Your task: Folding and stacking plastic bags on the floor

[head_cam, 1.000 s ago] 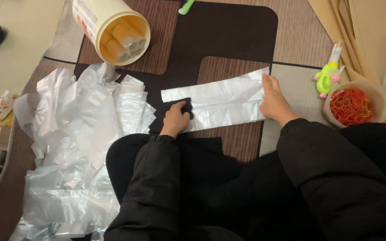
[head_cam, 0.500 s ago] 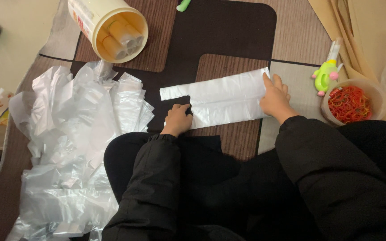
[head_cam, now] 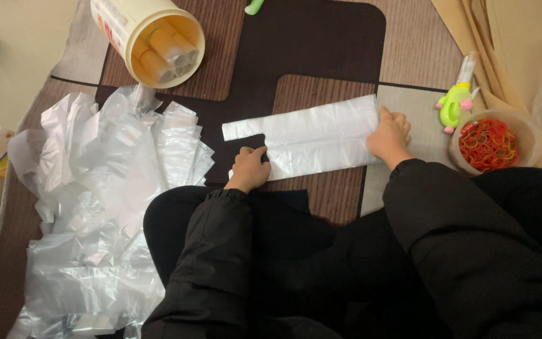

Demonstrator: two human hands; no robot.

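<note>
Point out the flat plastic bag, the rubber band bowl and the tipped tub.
flat plastic bag (head_cam: 312,135), head view, middle of the sheet
rubber band bowl (head_cam: 522,125), head view, right rim
tipped tub (head_cam: 120,22), head view, outer side wall

Centre of frame: flat white plastic bag (head_cam: 312,135) lies on brown patterned mat (head_cam: 321,37). Left hand (head_cam: 249,168) presses its lower left edge; right hand (head_cam: 390,135) presses its right end. Heap of clear bags (head_cam: 101,207) at left. Tipped tub (head_cam: 148,37) upper left. Bowl of rubber bands (head_cam: 489,143) at right.
</note>
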